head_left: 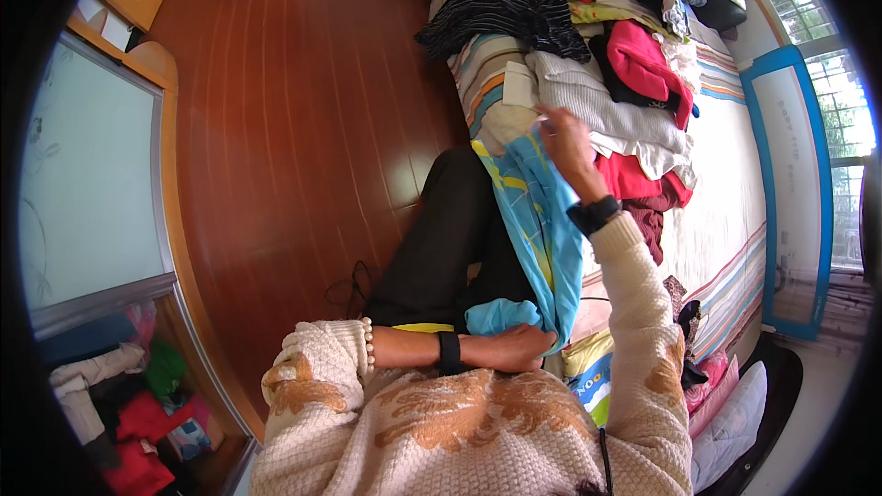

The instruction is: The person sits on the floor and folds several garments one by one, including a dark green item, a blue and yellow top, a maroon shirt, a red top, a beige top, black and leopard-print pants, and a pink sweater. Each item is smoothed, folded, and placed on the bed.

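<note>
As the light-blue, yellow-patterned fabric piece (544, 220) stretches just right of centre frame, the step seems to be straightening it, the next move probably calling for even tension, with the left hand (519, 349) clenched on its lower end and the blurred right hand's (568, 147) grip at its upper end impossible to tell.

The bed (728, 197) stood to the right of the floor (294, 83); garments (505, 18) lay on the bed, from its far end to about its middle, mostly toward its left side; a folded sweater (611, 96) lay among them; a cloth (556, 230) hung over the person's lap (441, 239) at the bed's left edge; pillows (735, 418) lay at the bed's near end; a panel (792, 193) stood just right of the bed, between it and the window (841, 92); a cabinet (101, 184), with clothes (138, 413) inside, stood well left of the bed.
</note>
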Demonstrator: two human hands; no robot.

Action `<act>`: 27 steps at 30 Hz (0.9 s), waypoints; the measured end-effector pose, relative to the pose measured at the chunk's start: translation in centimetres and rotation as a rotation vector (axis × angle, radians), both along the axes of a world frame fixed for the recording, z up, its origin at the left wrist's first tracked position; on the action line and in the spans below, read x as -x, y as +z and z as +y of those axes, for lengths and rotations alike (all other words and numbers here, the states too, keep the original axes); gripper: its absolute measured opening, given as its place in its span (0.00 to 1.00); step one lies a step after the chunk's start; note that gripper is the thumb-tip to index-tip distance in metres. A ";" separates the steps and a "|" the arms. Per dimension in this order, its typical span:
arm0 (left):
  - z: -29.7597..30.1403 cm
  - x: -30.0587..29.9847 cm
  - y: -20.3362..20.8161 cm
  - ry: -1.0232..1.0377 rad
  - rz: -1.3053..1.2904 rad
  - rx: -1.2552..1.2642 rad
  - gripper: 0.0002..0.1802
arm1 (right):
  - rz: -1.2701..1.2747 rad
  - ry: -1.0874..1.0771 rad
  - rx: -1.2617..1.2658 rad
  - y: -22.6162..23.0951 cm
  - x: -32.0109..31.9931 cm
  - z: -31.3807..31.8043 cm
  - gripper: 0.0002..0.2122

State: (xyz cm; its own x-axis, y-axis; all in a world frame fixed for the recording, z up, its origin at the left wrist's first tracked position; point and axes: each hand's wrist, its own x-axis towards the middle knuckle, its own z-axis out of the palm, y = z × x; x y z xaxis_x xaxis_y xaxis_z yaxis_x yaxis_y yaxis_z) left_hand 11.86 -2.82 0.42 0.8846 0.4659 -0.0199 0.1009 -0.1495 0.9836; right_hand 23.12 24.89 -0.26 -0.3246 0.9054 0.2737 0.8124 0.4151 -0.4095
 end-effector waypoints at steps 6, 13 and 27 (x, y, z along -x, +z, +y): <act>-0.3 0.0 -0.5 0.041 0.031 -0.060 0.13 | -0.306 0.053 0.255 -6.1 7.7 -0.3 0.14; 1.0 1.5 0.6 0.036 0.043 -0.102 0.16 | 0.046 -0.098 0.287 -6.9 5.9 1.4 0.11; 11.8 19.0 11.4 1.113 0.269 -0.642 0.12 | 1.338 -0.138 -0.006 16.6 -21.4 -6.8 0.12</act>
